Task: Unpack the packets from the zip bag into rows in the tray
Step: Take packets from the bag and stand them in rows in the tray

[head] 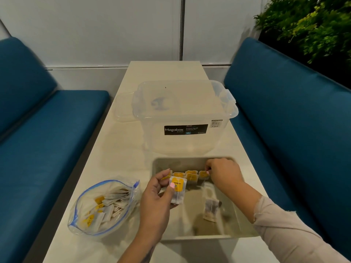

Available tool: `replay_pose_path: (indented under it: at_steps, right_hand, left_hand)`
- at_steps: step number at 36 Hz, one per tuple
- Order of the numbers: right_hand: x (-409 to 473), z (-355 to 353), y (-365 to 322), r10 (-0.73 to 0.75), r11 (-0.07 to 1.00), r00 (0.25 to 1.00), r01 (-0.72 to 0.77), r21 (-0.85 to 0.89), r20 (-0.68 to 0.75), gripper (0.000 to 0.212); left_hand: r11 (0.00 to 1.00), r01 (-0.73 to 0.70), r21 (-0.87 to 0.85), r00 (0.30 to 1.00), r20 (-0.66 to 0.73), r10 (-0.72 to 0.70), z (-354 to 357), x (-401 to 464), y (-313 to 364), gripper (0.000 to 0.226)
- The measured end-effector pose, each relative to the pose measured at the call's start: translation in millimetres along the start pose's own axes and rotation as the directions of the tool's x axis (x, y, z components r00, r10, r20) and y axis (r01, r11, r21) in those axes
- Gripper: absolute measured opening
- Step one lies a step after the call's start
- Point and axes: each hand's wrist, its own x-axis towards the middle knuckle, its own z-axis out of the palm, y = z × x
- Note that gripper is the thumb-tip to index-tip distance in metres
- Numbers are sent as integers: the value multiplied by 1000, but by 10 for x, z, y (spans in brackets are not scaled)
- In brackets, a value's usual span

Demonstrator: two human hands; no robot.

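Left hand (158, 194) pinched around one yellow-labelled packet (177, 189), held just over the near-left part of the tray (195, 236). Right hand (221, 170) down at the far side of the tray, fingertips pinching the end packet of the row (190, 176) standing there. One more packet (210, 209) flat on the tray floor. Zip bag (100, 206) open, just left of the tray, still loaded. All on a pale table (121, 149), clear storage box (182, 118) behind, blue benches (38, 130) either side.
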Motion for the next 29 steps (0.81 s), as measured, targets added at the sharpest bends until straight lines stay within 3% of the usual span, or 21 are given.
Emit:
replay_pose_path:
  at_steps: [12,24,26,29]
  right_hand:
    - [-34,36,-18,5,998,1000,-6,-65,-23,20]
    - [-115,-56,17,-53,998,994,55,18,-92,10]
    - [-144,-63,30,-143,989,989,144,27,-23,10]
    - [-220,-43,47,-263,964,945,263,29,195,20]
  left_hand:
    - [1000,-9,-1,1000,7,9,2,13,-11,28]
    - [1000,-20,11,1000,11,20,10,20,-7,26]
    - [1000,-25,17,1000,14,25,3,19,-8,26]
    - [1000,-23,21,1000,14,23,5,18,-9,27]
